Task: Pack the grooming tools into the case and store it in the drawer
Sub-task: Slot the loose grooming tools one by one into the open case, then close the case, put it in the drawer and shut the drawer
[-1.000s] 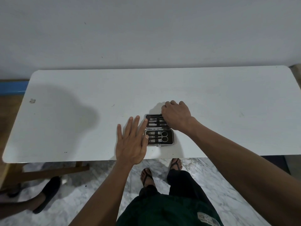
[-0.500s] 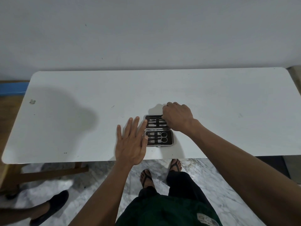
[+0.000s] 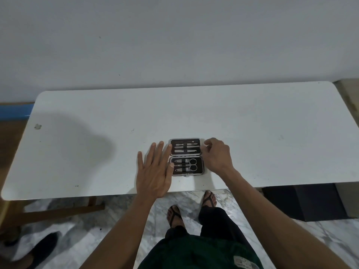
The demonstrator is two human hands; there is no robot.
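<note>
Head view shows the case (image 3: 186, 156) lying wide open and flat on the white desk (image 3: 252, 133), near the front edge and close to the person. A moment ago the right hand (image 3: 217, 155) was resting over the far half of the case and hid part of it. Now that hand has slid off to the right side, so both halves can be seen. The far half holds thin silver tools (image 3: 185, 148) in a row, and the near half holds the scissors (image 3: 192, 165) and clippers, all tucked under dark straps. No loose tool lies on the desk, so the packing looks done, and the next job is likely to shut the case and carry it to a drawer. No drawer shows here. The right hand is loosely curled with bent fingers, just beside the right edge of the far half; it holds nothing, and I cannot tell if a fingertip touches the rim. The left hand (image 3: 154, 171) is spread flat and open on the desk at the left side of the case, with its thumb and one finger touching the left edge. It grips nothing.
</note>
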